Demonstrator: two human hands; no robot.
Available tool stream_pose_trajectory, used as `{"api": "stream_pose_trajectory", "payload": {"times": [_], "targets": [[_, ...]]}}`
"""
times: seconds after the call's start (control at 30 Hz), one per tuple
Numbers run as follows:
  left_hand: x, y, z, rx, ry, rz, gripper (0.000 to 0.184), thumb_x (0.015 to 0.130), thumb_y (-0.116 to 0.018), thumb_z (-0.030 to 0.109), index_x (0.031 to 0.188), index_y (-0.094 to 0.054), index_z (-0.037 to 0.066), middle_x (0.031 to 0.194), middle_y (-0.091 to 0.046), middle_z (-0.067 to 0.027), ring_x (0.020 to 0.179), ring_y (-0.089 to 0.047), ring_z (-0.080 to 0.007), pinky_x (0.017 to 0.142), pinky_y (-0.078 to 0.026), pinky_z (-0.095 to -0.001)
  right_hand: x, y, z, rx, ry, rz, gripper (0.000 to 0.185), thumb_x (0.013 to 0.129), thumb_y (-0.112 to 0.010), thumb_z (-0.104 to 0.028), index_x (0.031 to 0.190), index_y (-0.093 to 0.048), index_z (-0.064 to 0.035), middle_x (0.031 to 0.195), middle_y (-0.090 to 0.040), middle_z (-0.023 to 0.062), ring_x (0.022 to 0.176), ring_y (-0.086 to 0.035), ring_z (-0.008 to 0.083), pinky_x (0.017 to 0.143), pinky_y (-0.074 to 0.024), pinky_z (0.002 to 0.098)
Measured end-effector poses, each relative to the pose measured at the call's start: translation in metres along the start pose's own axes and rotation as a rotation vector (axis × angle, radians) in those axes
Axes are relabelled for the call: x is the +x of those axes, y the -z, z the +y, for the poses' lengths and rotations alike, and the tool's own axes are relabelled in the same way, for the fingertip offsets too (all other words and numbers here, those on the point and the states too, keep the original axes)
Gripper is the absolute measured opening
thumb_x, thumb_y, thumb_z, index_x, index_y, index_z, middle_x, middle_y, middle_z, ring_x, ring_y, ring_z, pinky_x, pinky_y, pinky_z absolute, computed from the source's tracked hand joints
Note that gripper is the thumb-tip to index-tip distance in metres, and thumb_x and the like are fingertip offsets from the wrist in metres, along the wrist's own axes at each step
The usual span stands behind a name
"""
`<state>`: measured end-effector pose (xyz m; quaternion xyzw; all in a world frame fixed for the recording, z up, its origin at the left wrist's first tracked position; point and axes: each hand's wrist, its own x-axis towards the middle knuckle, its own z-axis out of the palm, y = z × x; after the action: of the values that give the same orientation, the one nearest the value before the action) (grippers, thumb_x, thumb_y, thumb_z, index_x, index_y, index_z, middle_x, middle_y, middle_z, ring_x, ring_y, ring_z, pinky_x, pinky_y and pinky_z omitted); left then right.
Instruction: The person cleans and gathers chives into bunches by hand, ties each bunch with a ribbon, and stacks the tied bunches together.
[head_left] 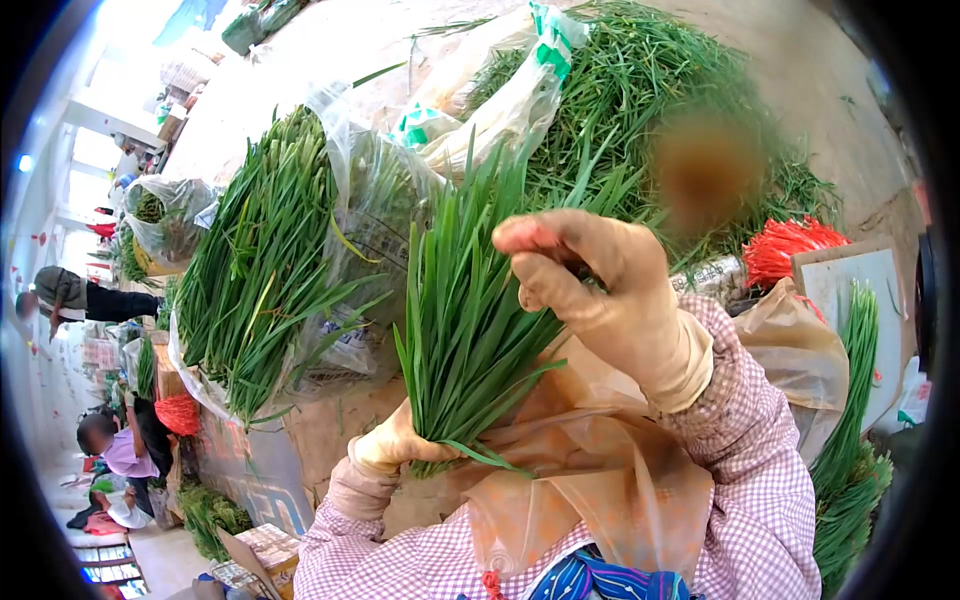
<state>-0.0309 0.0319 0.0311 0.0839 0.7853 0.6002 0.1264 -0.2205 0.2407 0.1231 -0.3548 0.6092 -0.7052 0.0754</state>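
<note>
A brightly lit, pale floor (335, 60) spreads out, with glaring windows (95, 149) and a glowing lamp (25, 162) far left

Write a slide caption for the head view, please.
Left hand grips a bunch of chive-like leaves; right hand close by.

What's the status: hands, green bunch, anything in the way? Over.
Left hand closed around the green bunch. Right hand curled near its leaves, grip unclear. Brown blur hides part of the leafy pile behind.
</note>
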Motion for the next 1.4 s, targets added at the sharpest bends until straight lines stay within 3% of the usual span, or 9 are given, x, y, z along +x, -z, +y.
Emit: {"api": "stream_pose_trajectory", "payload": {"times": [0.03, 0.33, 0.43, 0.5, 0.63, 0.73, 0.93, 1.13, 1.4], "targets": [[-0.003, 0.0, -0.011, 0.098, -0.035, -0.005, 0.016, 0.076, -0.068, 0.027, 0.076, -0.065, 0.011, 0.071, -0.061, -0.0059, 0.065, -0.056, -0.0234, 0.059, -0.046, -0.0345, 0.003, 0.0, -0.003, 0.192, -0.359, -0.039, 0.023, 0.087, -0.063, -0.003, 0.109, -0.059, 0.002, 0.075, -0.061, 0.0031, 0.062, -0.057, 0.009, 0.057, -0.0474, 0.0222], [0.008, 0.002, 0.014, 0.304, 0.029, -0.084, 0.018, 0.077, -0.066, 0.028, 0.075, -0.063, 0.011, 0.072, -0.059, -0.0064, 0.065, -0.054, -0.0235, 0.06, -0.046, -0.0339, 0.019, -0.009, 0.019, 0.24, -0.686, -0.133, 0.019, 0.084, -0.07, -0.012, 0.098, -0.063, -0.0014, 0.066, -0.057, -0.0025, 0.054, -0.05, 0.0047, 0.048, -0.0414, 0.0228], [0.008, 0.002, 0.01, 0.221, 0.075, -0.056, 0.019, 0.075, -0.07, 0.027, 0.082, -0.066, 0.01, 0.078, -0.063, -0.0055, 0.07, -0.056, -0.0205, 0.064, -0.048, -0.0325, 0.008, -0.011, 0.046, -0.033, -0.165, -0.075, 0.013, 0.083, -0.07, -0.011, 0.09, -0.063, -0.0019, 0.067, -0.057, -0.0043, 0.055, -0.052, 0.0057, 0.049, -0.0431, 0.0258], [0.011, 0.001, 0.012, 0.271, 0.001, -0.073, 0.021, 0.074, -0.073, 0.025, 0.086, -0.067, 0.009, 0.081, -0.065, -0.005, 0.072, -0.058, -0.0185, 0.067, -0.049, -0.0318, 0.003, -0.008, 0.044, -0.747, 0.336, -0.038, 0.011, 0.084, -0.069, -0.009, 0.086, -0.061, -0.0012, 0.067, -0.058, -0.0052, 0.056, -0.053, 0.0074, 0.05, -0.045, 0.0283], [0.009, 0.004, 0.021, 0.152, 0.244, -0.143, 0.046, 0.068, -0.076, 0.013, 0.111, -0.062, 0.004, 0.106, -0.065, -0.0105, 0.096, -0.06, -0.0222, 0.082, -0.049, -0.0358, 0.003, -0.003, 0.047, 0.032, -0.119, 0.443, 0.009, 0.088, -0.065, -0.011, 0.083, -0.062, -0.0044, 0.062, -0.056, -0.002, 0.052, -0.052, 0.0099, 0.045, -0.0421, 0.0258], [0.004, 0.005, 0.016, -0.268, 0.281, -0.034, 0.049, 0.068, -0.077, 0.015, 0.113, -0.062, 0.004, 0.109, -0.064, -0.0106, 0.098, -0.059, -0.0227, 0.084, -0.048, -0.0366, 0.005, 0.041, 0.037, 0.026, -0.162, 0.575, 0.005, 0.089, -0.064, -0.01, 0.086, -0.063, -0.0047, 0.065, -0.057, -0.0027, 0.053, -0.05, 0.0056, 0.047, -0.0392, 0.0199], [0.001, 0.012, 0.003, 0.028, 0.222, -0.101, 0.036, 0.064, -0.083, 0.013, 0.096, -0.068, 0.004, 0.089, -0.068, -0.0063, 0.078, -0.061, -0.0145, 0.068, -0.052, -0.0317, -0.022, 0.07, 0.021, -0.341, 0.092, 0.664, 0.007, 0.089, -0.059, -0.001, 0.096, -0.06, -0.0019, 0.089, -0.063, 0.0047, 0.079, -0.06, 0.0112, 0.069, -0.0483, 0.0207], [-0.007, 0.016, -0.004, -0.007, 0.354, -0.225, 0.051, 0.061, -0.081, 0.011, 0.107, -0.062, 0.002, 0.095, -0.066, -0.0096, 0.085, -0.062, -0.0214, 0.074, -0.051, -0.0352, -0.042, 0.015, 0.02, -0.861, 0.578, -0.099, 0.037, 0.072, -0.071, -0.023, 0.105, -0.06, -0.0085, 0.102, -0.062, 0.0079, 0.103, -0.061, 0.0282, 0.109, -0.0259, 0.0518], [-0.017, 0.017, -0.012, -0.575, 0.49, -0.088, 0.049, 0.061, -0.079, 0.007, 0.106, -0.062, 0.001, 0.09, -0.066, -0.0092, 0.08, -0.062, -0.0197, 0.07, -0.052, -0.0338, -0.064, -0.018, 0.053, -0.971, 0.567, -0.226, 0.032, 0.074, -0.067, -0.022, 0.102, -0.059, -0.0079, 0.078, -0.054, 0.002, 0.073, -0.057, 0.0203, 0.087, -0.0431, 0.0444]]}}
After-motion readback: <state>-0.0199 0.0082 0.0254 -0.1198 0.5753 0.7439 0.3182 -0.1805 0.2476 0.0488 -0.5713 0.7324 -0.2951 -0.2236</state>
